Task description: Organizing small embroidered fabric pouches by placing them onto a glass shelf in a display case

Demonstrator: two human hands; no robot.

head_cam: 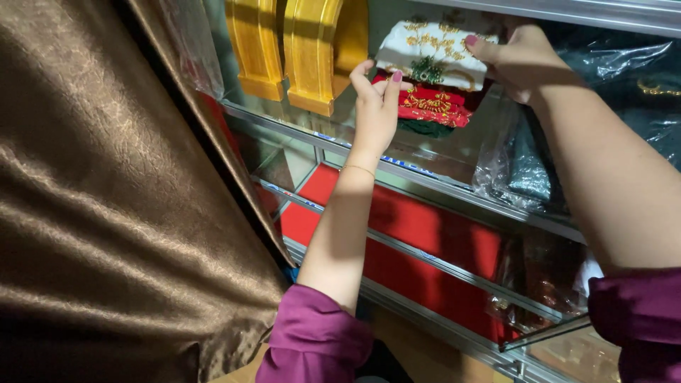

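Glass display shelves with metal rails (425, 181) rise beside a brown satin curtain (106, 198), red lining below. On the upper shelf the left hand (376, 106), fingers loosely spread, touches the near-left edge of a stack of folded embroidered cloths, white over red over green (433, 78). Farther right, the right hand (521, 60) pinches the white top cloth's right edge, so the stack lies between both hands, its long axis running left to right.

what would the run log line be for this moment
left hand: touching red embroidered cloth | right hand: on white embroidered cloth | place: glass shelf | nearby: gold stands, brown curtain
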